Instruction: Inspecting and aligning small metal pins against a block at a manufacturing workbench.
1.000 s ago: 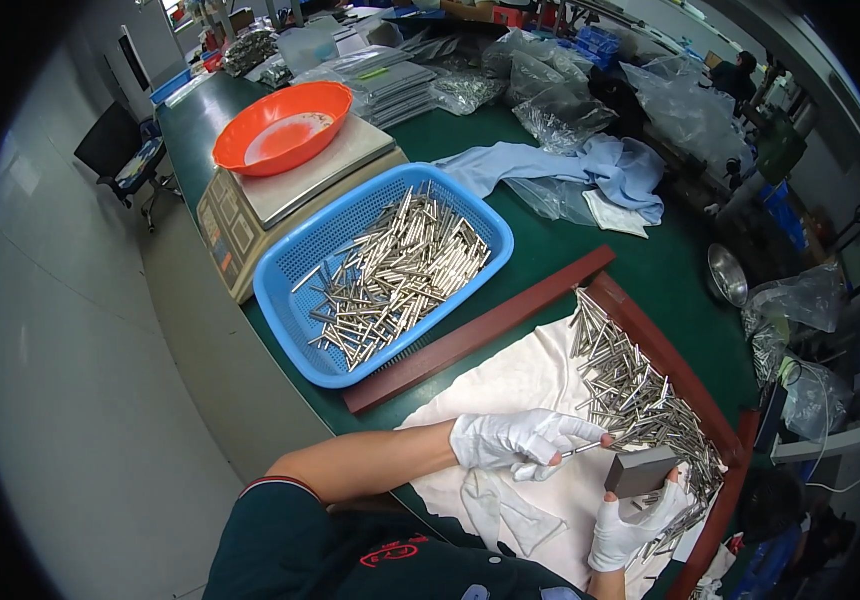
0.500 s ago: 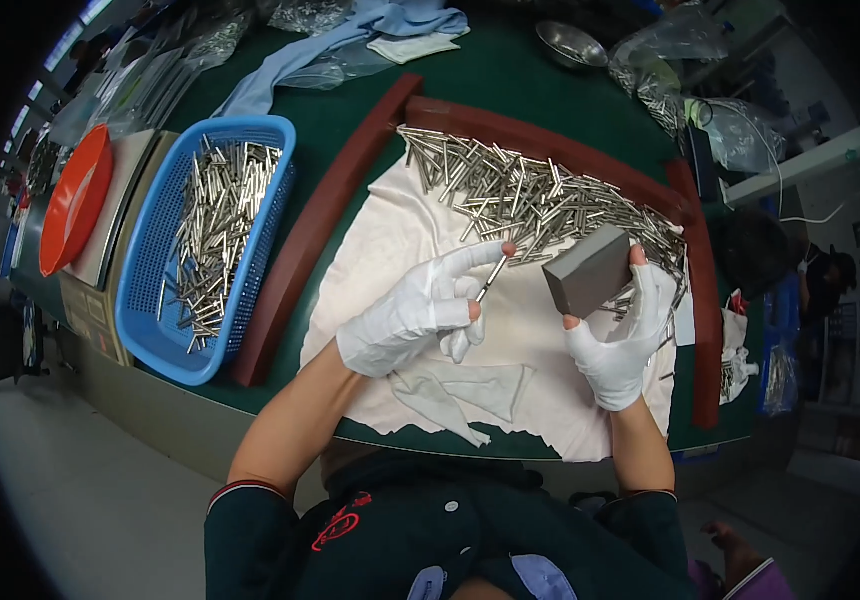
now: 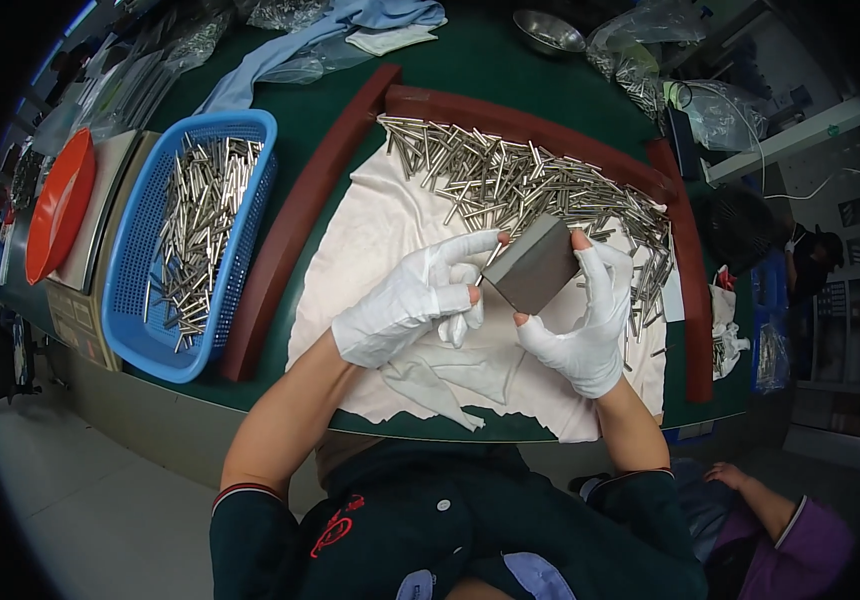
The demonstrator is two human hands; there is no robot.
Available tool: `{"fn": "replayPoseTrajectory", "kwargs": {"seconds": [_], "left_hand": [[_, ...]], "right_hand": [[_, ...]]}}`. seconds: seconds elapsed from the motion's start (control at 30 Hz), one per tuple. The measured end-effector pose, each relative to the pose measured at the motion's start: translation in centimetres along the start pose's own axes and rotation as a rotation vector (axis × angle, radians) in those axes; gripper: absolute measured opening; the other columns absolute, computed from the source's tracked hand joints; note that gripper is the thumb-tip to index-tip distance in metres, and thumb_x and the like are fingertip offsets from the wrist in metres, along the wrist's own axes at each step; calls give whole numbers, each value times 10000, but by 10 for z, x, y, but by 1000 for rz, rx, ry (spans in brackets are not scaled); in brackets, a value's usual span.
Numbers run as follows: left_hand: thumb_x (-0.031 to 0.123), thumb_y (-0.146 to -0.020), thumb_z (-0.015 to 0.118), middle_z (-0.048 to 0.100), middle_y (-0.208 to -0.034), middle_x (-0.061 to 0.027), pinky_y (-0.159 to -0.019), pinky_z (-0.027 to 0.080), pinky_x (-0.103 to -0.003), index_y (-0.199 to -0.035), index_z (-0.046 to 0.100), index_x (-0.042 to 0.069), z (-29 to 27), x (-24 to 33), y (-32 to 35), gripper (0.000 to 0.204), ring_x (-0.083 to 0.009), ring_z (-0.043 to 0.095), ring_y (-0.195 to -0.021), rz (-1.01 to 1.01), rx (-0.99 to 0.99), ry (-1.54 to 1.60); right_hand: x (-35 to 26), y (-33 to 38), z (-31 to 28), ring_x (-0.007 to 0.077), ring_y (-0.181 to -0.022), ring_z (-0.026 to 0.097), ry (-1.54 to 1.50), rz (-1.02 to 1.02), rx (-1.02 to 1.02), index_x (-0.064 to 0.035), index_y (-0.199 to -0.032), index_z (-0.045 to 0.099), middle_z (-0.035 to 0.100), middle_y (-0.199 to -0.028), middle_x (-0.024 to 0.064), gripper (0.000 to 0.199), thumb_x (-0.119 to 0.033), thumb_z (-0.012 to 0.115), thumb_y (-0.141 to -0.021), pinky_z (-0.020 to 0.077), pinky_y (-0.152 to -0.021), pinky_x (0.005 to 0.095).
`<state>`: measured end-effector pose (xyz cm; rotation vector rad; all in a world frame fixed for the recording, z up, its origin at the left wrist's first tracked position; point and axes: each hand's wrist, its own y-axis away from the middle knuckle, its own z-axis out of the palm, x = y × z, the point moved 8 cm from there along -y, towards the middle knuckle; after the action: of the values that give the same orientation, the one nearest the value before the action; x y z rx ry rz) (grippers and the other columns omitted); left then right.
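My left hand (image 3: 405, 305), in a white glove with bare fingertips, pinches a thin metal pin between thumb and forefinger. Only a little of that pin shows now. A dark grey rectangular block (image 3: 538, 270) is gripped along its edges by my right hand (image 3: 590, 325), gloved the same way. The block's left corner is right at the pin and left fingertips; whether they touch I cannot tell. Beyond both hands lies a heap of shiny metal pins (image 3: 510, 180) on a pale cloth (image 3: 335, 290). A crumpled white cloth (image 3: 460, 372) lies below my left hand.
Dark red wooden bars (image 3: 290, 235) frame the pale cloth on three sides. Left of them, a blue plastic basket (image 3: 130, 300) holds more pins, beside a red bowl (image 3: 58, 205). A metal bowl (image 3: 548, 32) and plastic bags stand farther back. Another person's arm (image 3: 765, 500) shows at lower right.
My right hand has brought the grey block leftward to the pin in my left hand. The left hand keeps its pinch. The whole view has shifted slightly.
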<state>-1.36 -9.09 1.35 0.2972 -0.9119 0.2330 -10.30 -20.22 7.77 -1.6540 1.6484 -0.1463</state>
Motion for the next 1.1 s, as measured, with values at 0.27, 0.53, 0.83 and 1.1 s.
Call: {"fn": "replayPoseTrajectory", "kwargs": {"seconds": [0.27, 0.53, 0.83, 1.1], "left_hand": [[96, -820, 612, 601, -807, -82, -490, 472, -204, -1381, 322, -16, -6, -12, -2, 641, -83, 555, -583, -45, -13, 87], [90, -809, 625, 616, -843, -80, -441, 443, -176, -1353, 377, -15, 2, -5, -1, 607, -75, 561, -580, -31, -45, 90], [121, -803, 681, 586, -638, -70, -377, 354, -167, -1280, 412, -79, -6, -6, -1, 583, -61, 497, -427, -36, 38, 173], [63, -814, 629, 621, -831, -83, -424, 418, -192, -1244, 449, -29, -5, -7, 2, 476, -109, 574, -594, -65, -24, 148]], "right_hand": [[-3, -3, 0, 266, -948, 491, 0, -49, 26, 12, -1306, 427, 472, -1087, 146, 874, -176, 796, -536, 431, -784, 368], [-5, -3, -2, 256, -962, 489, -1, -73, 57, 7, -1317, 420, 462, -1085, 139, 877, -163, 793, -542, 432, -807, 350], [-7, -1, 0, 246, -990, 482, -4, -59, 66, 5, -1329, 406, 455, -1094, 133, 875, -167, 795, -564, 424, -830, 341], [-5, 2, 1, 251, -994, 480, 6, -45, 78, 7, -1322, 413, 454, -1103, 137, 897, -236, 833, -568, 417, -835, 355]]}}
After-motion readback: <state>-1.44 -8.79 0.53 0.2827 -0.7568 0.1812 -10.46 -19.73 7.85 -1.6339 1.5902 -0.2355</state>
